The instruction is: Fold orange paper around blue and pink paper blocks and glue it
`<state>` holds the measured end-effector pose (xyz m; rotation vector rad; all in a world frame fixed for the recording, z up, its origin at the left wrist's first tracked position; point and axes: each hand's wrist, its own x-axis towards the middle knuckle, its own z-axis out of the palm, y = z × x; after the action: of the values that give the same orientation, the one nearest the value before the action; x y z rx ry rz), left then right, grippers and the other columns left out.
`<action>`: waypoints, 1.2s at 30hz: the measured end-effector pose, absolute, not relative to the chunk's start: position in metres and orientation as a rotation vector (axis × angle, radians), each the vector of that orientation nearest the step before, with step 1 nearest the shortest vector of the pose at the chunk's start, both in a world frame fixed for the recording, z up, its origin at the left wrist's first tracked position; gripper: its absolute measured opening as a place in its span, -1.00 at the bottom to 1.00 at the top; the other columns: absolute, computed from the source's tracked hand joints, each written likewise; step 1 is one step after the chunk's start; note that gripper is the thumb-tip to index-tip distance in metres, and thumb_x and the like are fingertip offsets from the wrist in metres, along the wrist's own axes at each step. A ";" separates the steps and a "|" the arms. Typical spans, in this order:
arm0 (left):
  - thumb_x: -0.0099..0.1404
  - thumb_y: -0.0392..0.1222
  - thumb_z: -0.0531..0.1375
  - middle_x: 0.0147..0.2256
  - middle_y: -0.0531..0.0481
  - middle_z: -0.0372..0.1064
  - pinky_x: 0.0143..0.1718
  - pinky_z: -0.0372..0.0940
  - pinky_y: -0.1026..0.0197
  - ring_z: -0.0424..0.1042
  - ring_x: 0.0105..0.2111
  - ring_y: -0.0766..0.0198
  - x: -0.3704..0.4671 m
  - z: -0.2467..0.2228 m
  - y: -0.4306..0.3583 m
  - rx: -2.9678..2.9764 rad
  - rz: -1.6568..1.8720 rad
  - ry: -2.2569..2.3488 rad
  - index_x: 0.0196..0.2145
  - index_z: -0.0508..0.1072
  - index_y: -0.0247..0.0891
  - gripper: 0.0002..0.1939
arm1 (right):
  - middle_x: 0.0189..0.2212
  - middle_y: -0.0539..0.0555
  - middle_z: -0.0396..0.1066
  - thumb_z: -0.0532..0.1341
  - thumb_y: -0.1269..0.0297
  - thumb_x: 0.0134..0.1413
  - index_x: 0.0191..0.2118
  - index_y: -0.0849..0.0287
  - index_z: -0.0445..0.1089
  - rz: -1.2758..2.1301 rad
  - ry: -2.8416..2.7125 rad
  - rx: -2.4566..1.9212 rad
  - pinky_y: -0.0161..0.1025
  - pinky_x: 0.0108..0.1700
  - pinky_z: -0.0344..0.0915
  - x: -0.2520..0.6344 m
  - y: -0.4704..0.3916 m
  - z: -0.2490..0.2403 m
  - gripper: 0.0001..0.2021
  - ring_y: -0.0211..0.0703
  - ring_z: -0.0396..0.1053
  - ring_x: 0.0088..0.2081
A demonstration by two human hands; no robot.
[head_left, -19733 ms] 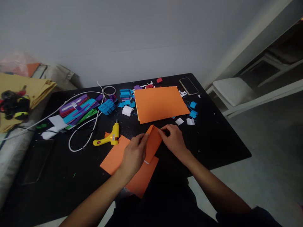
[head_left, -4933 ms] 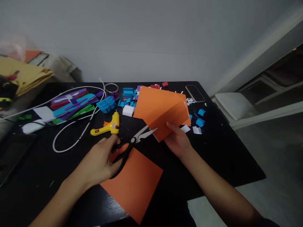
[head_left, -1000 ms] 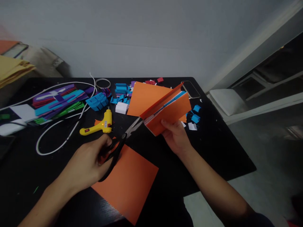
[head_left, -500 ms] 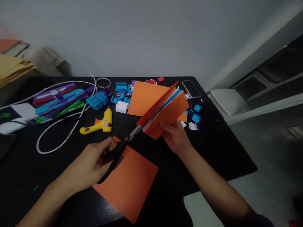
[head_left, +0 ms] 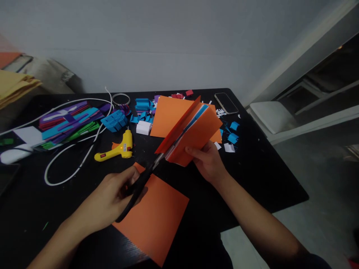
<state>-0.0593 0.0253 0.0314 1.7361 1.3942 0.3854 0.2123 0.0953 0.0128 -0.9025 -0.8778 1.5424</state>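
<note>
Holding scissors (head_left: 145, 178) at seven o'clock, the left hand (head_left: 112, 198) wraps the handles (head_left: 136, 195); at four, the right hand (head_left: 209, 162) pinches folded orange card (head_left: 199, 135) at centre. Should that grip slip, the blades (head_left: 159, 160) could nick its inner layers (head_left: 199, 113).

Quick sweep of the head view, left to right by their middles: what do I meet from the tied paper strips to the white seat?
Tied paper strips, left hand, scissors, folded orange paper, right hand, phone, white seat.
</note>
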 end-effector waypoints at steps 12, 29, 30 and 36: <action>0.39 0.03 0.19 -0.62 0.20 0.19 -0.61 0.07 0.34 0.15 -0.62 0.40 -0.056 0.029 0.023 1.731 0.414 1.398 -0.46 0.21 -0.17 -0.64 | -0.17 -0.02 0.67 0.59 0.29 -0.16 -0.22 0.05 0.63 1.552 -0.831 -0.907 -0.04 0.08 0.51 0.211 0.095 0.014 -0.69 -0.03 0.59 -0.10; 0.35 -0.06 0.21 -0.60 0.19 0.15 -0.60 0.04 0.32 0.13 -0.62 0.39 -0.054 0.026 0.022 1.787 0.473 1.424 -0.45 0.22 -0.16 -0.71 | -0.12 0.02 0.67 0.59 0.24 -0.16 -0.18 0.05 0.62 1.555 -0.836 -0.920 0.04 0.12 0.51 0.211 0.096 0.014 -0.65 0.06 0.59 -0.04; 0.35 -0.05 0.21 -0.60 0.20 0.15 -0.59 0.03 0.32 0.13 -0.61 0.39 -0.054 0.027 0.022 1.795 0.473 1.422 -0.45 0.21 -0.16 -0.71 | -0.12 0.02 0.67 0.59 0.24 -0.16 -0.19 0.05 0.62 1.561 -0.840 -0.923 0.04 0.12 0.51 0.210 0.095 0.014 -0.66 0.05 0.59 -0.05; 0.38 -0.01 0.19 -0.58 0.19 0.17 -0.58 0.05 0.31 0.14 -0.60 0.38 -0.050 0.029 0.024 1.797 0.455 1.411 -0.44 0.20 -0.16 -0.68 | -0.13 0.03 0.67 0.58 0.23 -0.14 -0.20 0.06 0.62 1.570 -0.862 -0.951 0.06 0.12 0.50 0.207 0.090 0.013 -0.68 0.07 0.60 -0.05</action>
<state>-0.0503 0.0238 0.0295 1.7970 1.4111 0.4546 0.2073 0.0901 0.0126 -0.9505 -0.8621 1.5701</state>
